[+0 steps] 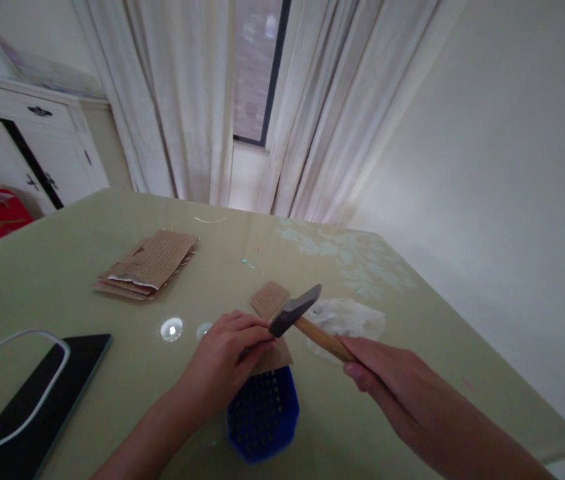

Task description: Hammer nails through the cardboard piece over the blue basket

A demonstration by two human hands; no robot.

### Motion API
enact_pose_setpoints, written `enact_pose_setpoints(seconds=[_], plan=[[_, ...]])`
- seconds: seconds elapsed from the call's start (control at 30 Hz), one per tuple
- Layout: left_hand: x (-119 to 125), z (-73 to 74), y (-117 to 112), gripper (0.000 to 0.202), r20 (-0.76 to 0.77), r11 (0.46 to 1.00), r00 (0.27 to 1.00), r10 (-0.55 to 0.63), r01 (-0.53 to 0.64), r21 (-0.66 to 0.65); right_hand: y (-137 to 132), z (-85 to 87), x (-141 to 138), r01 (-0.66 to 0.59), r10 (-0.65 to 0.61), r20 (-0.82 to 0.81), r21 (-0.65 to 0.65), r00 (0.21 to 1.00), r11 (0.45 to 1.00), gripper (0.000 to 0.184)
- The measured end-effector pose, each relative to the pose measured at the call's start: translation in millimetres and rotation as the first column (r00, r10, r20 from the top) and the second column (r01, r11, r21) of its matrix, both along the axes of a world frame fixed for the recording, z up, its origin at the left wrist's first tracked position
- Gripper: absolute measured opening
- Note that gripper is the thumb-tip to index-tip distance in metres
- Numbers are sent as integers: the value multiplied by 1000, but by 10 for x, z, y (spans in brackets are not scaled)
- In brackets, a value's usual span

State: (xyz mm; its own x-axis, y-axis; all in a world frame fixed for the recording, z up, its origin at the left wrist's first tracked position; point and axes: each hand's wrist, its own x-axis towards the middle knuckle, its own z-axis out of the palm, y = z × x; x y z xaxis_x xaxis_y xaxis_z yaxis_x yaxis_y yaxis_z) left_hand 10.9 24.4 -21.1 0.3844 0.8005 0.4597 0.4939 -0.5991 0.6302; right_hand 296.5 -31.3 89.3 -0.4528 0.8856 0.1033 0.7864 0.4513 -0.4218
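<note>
My right hand (402, 387) is closed around the wooden handle of a hammer (325, 338). Its dark metal head is right at the fingertips of my left hand (227, 353). Those fingers are pinched together over a piece of brown cardboard (275, 360), and the hammer head hides whatever is between them. Just below the cardboard, partly under it, stands a blue plastic basket (262, 427) with a holed bottom. A small cardboard piece (268, 298) with rows of punched holes lies beyond the hammer head.
Several punched cardboard sheets (155, 260) are stacked at the left. Crumpled clear plastic (352, 319) rests behind my right hand. A black tablet-like slab (37, 393) and white cable (62, 360) occupy the near left of the table (127, 367). Curtains (187, 100) hang behind.
</note>
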Motion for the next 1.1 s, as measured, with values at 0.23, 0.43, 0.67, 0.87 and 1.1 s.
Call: enact_pose_setpoints(seconds=[0.23,0.43,0.67,0.87,1.1], plan=[[13,-11,-12,21,-98,996,995,4,4,91,10,57,-45,27,-27,3,35,1000,999,35],[14,-18,-24,22,-157,993,988,10,8,117,-56,0,5,38,-38,-1,64,999,997,35],[49,23,-35,22,-214,989,977,20,12,148,-108,-89,9,11,-14,58,48,998,999,35],[59,33,-39,17,-220,994,975,12,12,105,-138,-193,-27,49,-52,31,93,998,994,34],[90,36,-102,29,-199,996,976,93,-92,16,-145,-259,-31,58,-61,55,60,997,997,34]])
